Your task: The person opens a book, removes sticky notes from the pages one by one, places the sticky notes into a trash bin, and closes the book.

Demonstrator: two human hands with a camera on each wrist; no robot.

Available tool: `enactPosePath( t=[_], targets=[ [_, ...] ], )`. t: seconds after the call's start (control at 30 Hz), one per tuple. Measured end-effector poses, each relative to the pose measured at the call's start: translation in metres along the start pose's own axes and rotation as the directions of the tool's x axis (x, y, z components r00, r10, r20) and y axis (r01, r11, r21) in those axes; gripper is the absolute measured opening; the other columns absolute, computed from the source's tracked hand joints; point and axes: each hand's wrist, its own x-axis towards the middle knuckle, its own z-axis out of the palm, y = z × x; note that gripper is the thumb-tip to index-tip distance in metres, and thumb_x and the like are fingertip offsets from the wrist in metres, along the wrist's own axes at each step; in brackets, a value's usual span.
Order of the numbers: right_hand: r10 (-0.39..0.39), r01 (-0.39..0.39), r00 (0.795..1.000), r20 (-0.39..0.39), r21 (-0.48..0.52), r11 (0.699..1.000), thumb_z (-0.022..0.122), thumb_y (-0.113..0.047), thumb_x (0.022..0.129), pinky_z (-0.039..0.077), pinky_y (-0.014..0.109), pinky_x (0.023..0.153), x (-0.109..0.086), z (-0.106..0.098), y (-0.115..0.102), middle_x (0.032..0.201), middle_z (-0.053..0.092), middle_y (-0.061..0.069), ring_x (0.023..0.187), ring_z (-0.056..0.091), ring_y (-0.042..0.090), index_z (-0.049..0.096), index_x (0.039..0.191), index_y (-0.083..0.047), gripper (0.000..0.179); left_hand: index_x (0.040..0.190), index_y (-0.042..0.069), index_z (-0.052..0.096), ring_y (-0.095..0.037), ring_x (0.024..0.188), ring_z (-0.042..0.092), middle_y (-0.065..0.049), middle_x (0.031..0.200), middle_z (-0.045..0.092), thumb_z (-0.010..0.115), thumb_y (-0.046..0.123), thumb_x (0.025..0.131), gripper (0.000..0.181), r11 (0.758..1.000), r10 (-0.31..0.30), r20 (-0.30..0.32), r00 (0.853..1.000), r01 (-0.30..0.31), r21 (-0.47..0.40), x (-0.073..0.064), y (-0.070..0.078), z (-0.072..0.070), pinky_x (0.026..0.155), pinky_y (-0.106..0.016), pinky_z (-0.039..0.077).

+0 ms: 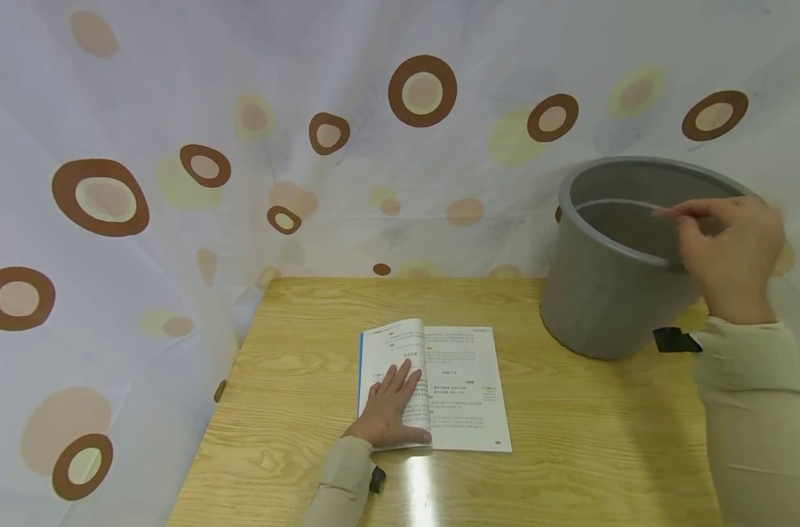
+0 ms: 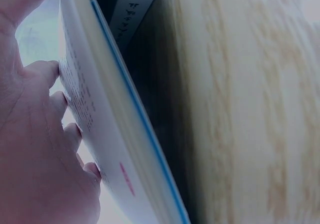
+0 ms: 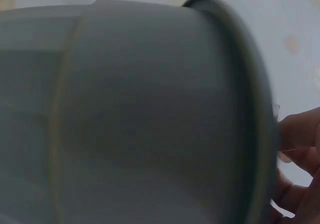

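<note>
An open book (image 1: pixel 462 395) with printed pages and a blue cover edge lies on the table. My left hand (image 1: pixel 389 410) rests on its left page with fingers spread and thumb near the spine. In the left wrist view, the fingers touch the page of the book (image 2: pixel 85 94). Over the mouth of a grey bin (image 1: pixel 610 293) is my right hand (image 1: pixel 735 241), thumb and index finger brought together. Beyond the fingertips, a small pale translucent piece (image 3: pixel 276 110) shows in the right wrist view; its kind is unclear. The bin's rim partly hides that hand (image 3: pixel 302 159).
The wooden table (image 1: pixel 294 351) carries the book and the bin, which stands at the back right. A white curtain (image 1: pixel 347 66) with brown and yellow rounded shapes hangs behind and along the left side.
</note>
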Motion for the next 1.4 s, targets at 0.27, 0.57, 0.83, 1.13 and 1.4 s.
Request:
enactPosePath(
  t=[0.27,0.57,0.83,1.13,1.4],
  targets=[
    [0.069,-0.061,0.993,0.093,-0.088,0.994,0.048,-0.010,0.095,0.025,0.060,0.112,-0.005,0.010,0.013,0.104,0.063,0.034,0.108,0.049,0.048,0.071,0.104,0.009,0.031,0.160,0.024,0.017,-0.026,0.158,-0.001,0.003,0.170,0.000,0.080,0.058,0.071,0.114,1.000,-0.005,-0.003,1.000,0.005,-0.003,0.000,-0.001,0.001,0.126,-0.057,0.010],
    [0.128,-0.113,0.984,0.125,-0.115,0.987,0.047,-0.015,0.098,0.017,0.068,0.110,-0.007,0.011,0.012,0.116,0.060,0.034,0.120,0.042,0.054,0.072,0.105,0.008,0.034,0.160,0.024,0.017,-0.026,0.158,-0.001,0.004,0.170,0.000,0.081,0.058,0.071,0.115,1.000,-0.005,-0.005,1.000,0.005,-0.002,0.001,-0.002,0.001,0.126,-0.057,0.010],
    [0.190,-0.170,0.972,0.137,-0.142,0.975,0.044,-0.020,0.098,0.015,0.065,0.101,-0.006,0.011,0.011,0.127,0.058,0.032,0.128,0.036,0.054,0.071,0.110,0.005,0.039,0.160,0.024,0.017,-0.026,0.158,-0.001,0.004,0.170,0.000,0.081,0.056,0.071,0.114,1.000,0.000,-0.004,1.000,0.000,-0.014,0.001,-0.002,0.001,0.126,-0.057,0.010],
    [0.164,-0.157,0.984,0.069,-0.090,0.983,0.047,-0.021,0.097,0.011,0.066,0.105,-0.008,0.009,0.011,0.123,0.061,0.033,0.130,0.037,0.052,0.072,0.107,0.006,0.039,0.160,0.024,0.017,-0.027,0.158,-0.001,0.004,0.170,0.000,0.081,0.055,0.071,0.114,1.000,0.004,-0.005,1.000,-0.004,-0.001,0.000,0.000,0.000,0.126,-0.058,0.010],
    [-0.021,0.023,0.984,-0.176,0.010,1.000,0.053,-0.017,0.096,0.013,0.051,0.102,-0.020,0.004,-0.009,0.106,0.063,0.031,0.105,0.031,-0.003,0.074,0.098,0.009,0.034,0.160,0.021,0.020,-0.028,0.158,0.002,0.001,0.170,0.003,0.083,0.055,0.070,0.114,1.000,0.005,-0.024,1.000,-0.005,-0.009,0.002,0.001,0.003,0.125,-0.060,0.012]
  ],
)
